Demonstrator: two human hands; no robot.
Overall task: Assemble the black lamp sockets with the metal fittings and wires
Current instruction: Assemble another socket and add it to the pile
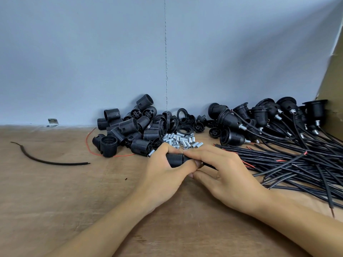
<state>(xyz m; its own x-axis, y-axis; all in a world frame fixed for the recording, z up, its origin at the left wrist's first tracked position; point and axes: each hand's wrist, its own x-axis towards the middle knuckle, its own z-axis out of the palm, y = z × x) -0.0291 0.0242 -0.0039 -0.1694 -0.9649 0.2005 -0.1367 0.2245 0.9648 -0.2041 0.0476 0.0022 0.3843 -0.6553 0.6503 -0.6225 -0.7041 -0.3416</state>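
Hands: two, left hand and right hand. Held socket: one. Loose socket shells: about twenty, exact count unclear. Metal fittings: several dozen. Wired sockets: about twelve. Loose wires: too many to count. Cable scrap: one. Red wire: one.

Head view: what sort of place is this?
Probably a small assembly workshop bench: bulk piles of black socket shells, loose metal fittings and cut wires lie on the wooden table, and the left hand and right hand hold one socket.
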